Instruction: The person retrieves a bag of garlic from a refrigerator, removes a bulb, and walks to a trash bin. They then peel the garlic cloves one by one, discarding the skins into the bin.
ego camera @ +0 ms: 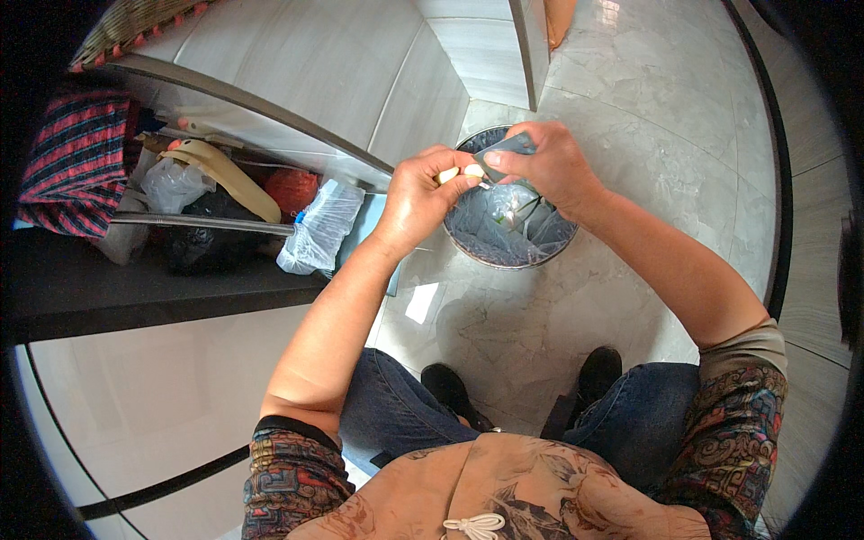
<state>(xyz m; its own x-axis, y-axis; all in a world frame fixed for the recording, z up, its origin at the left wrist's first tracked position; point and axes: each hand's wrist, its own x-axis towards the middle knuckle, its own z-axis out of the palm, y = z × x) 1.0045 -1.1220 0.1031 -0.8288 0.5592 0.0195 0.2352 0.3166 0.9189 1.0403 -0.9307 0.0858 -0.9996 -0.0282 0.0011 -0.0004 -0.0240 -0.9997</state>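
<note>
My left hand point(418, 196) pinches pale peeled cloves, which look like garlic point(474, 171), between thumb and fingertips. A second pale clove point(447, 176) shows between the same fingers. In my right hand point(560, 169) is a flat metal blade point(509, 150), probably a knife; its handle is hidden by the palm. The blade's lower edge meets the front clove, with a small whitish scrap just below. Both hands are above a round waste bin point(518, 266) with a clear plastic liner point(476, 233). Pale and green scraps point(516, 206) lie inside it.
To the left, a dark shelf point(169, 297) holds a striped cloth point(81, 162), plastic bags point(320, 226), a red bundle point(291, 189) and a cream curved object point(233, 179). A tiled partition point(482, 57) stands behind the bin. My shoes point(449, 388) are on the tiled floor point(513, 324).
</note>
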